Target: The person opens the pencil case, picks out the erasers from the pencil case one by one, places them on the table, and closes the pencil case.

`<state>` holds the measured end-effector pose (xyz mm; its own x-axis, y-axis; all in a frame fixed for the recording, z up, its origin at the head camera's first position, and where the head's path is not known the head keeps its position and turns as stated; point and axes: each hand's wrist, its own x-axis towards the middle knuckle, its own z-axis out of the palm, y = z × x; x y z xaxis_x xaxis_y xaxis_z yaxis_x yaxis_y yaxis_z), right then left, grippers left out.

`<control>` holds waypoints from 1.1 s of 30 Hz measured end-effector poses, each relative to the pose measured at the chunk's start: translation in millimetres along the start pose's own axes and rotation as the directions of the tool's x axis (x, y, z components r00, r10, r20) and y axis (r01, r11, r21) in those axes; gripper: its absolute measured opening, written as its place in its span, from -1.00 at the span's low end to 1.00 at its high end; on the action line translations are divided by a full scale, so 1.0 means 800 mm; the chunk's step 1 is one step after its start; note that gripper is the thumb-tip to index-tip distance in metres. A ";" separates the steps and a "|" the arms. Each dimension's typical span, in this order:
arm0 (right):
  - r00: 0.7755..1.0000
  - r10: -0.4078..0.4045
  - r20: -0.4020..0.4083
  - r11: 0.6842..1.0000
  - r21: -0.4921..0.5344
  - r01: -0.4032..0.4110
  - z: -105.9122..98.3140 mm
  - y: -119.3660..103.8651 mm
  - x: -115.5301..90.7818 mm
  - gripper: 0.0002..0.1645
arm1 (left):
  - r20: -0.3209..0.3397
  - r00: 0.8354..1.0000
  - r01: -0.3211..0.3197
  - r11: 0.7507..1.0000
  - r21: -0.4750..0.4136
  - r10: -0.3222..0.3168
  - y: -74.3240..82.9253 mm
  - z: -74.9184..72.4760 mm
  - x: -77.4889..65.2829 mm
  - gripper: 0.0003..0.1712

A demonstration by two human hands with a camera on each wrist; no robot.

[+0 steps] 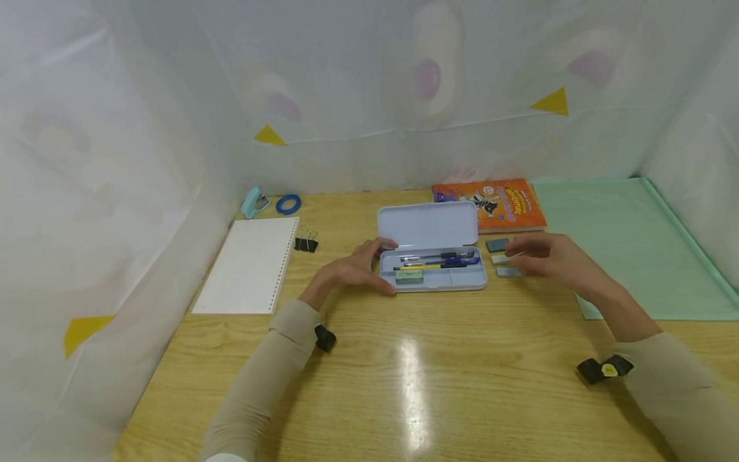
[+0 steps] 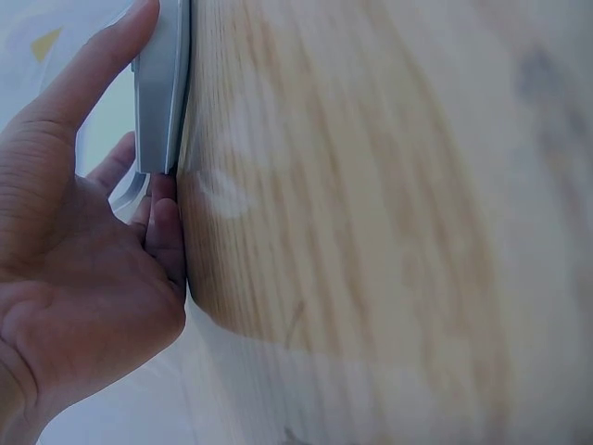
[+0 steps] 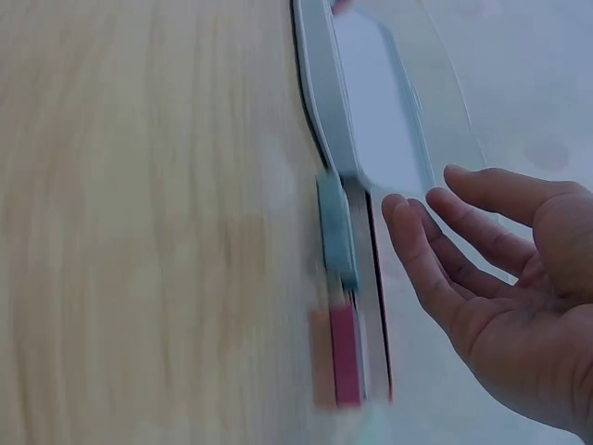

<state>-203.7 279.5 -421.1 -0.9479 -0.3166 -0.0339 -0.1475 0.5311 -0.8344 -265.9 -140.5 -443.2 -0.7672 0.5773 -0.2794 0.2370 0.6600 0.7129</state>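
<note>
Your left hand (image 1: 358, 266) grips the left end of the pale pencil case (image 1: 469, 278). Your right hand (image 1: 551, 262), thumb and fingers apart, hovers near the small blocks (image 1: 497, 245)

Right of centre in the head view, the right hand (image 1: 548, 262) covers part of a pale green eraser (image 1: 499, 260), while the lid (image 1: 427, 226) of the pencil case (image 1: 466, 278) hides the lower left of the orange book (image 1: 510, 208), whose small print is unreadable. The top edge cuts off the pencil case in both wrist views; a maroon block (image 3: 345, 357), bottom centre in the right one, is blurred.
</note>
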 end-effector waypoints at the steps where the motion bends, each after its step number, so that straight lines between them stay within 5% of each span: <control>1: 1.000 -0.020 0.015 1.000 -0.005 0.020 0.008 -0.005 0.006 -0.53 | 0.000 1.000 0.001 1.000 -0.003 -0.001 0.000 0.000 0.000 0.12; 8: 0.987 -0.129 0.093 0.991 0.058 0.124 0.060 -0.039 0.041 -0.65 | 0.002 1.000 0.005 1.000 -0.025 -0.005 0.001 0.002 0.000 0.11; 20: 0.974 -0.169 0.149 0.983 0.102 0.155 0.130 -0.070 0.077 -0.71 | -0.006 1.000 -0.001 1.000 -0.007 0.001 0.001 0.001 0.000 0.09; 33: 0.980 -0.121 0.156 0.989 -0.064 0.132 0.165 -0.093 0.090 -0.66 | -0.001 1.000 -0.008 1.000 -0.005 0.008 -0.003 0.002 0.001 0.11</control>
<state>-223.6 113.4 -434.4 -0.8676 -0.4969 -0.0181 -0.2891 0.5338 -0.7947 -266.0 -141.0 -445.7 -0.7660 0.5822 -0.2725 0.2407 0.6529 0.7182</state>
